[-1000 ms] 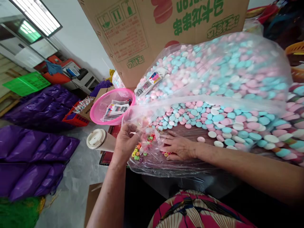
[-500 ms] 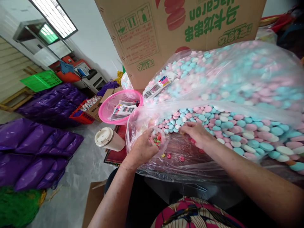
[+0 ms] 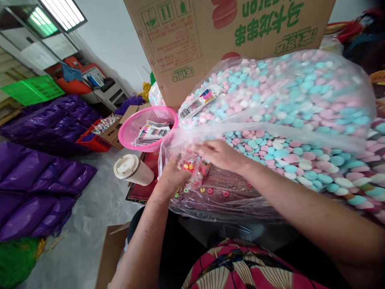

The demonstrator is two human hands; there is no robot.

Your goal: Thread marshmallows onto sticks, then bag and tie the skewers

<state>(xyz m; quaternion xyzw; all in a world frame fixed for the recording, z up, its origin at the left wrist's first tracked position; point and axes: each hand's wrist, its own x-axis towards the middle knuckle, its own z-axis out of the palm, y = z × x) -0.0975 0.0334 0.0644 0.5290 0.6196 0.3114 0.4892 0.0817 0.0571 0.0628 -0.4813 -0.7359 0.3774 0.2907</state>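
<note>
The left hand (image 3: 173, 176) is closed round one side of a clear bag (image 3: 197, 173), with its thumb at the front; through the plastic I can see red and yellow rings; the right hand (image 3: 221, 154) reaches across from the other side, just over the top of the bag, and it is blurry; I can't tell if its fingers pinch anything; the two hands are close together, with the bag between them.

The bag is at the near left end of the table (image 3: 142, 193), over a thin see-through sheet (image 3: 210, 210); I can't tell if it rests there or is held up; a few loose rings (image 3: 226, 194), pink, yellow and green, lie just in front of it.

Behind the right hand is a big heap of sweets (image 3: 281, 154), pink, blue and white; a big bag (image 3: 288, 88) full of the same kind sits at the back, with a packet (image 3: 198, 103) lying on it; a tall box (image 3: 177, 52) stands behind that.

To the left of the left hand is a cup (image 3: 141, 172) with a lid, tipped a bit in my view; past it is a pink basket (image 3: 126, 136) with more packets (image 3: 153, 131) inside.
</note>
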